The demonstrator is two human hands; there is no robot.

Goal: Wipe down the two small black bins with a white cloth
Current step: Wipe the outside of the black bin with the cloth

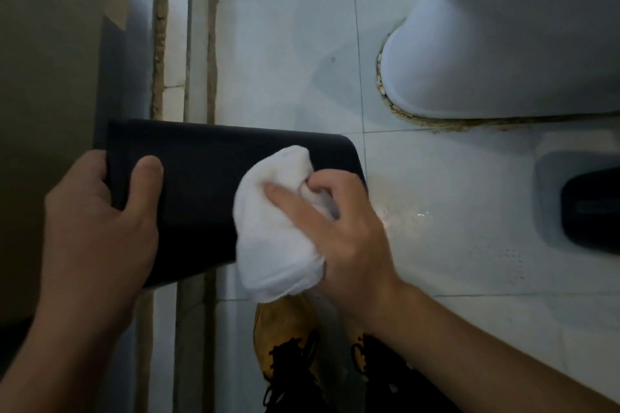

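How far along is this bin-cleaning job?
Nothing looks finished yet. In hand: the left hand holds one black bin on its side while the right hand presses the white cloth against it. Left: a dark object on the floor at the right, possibly the second bin, sits untouched.

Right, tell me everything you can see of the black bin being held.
The black bin is small, smooth and matte, plastic by the look of it, with rounded corners. It is lifted off the tiled floor and tipped on its side. The left hand has a grip on its left end, thumb on top. The right hand presses a bunched white cloth against its right part.
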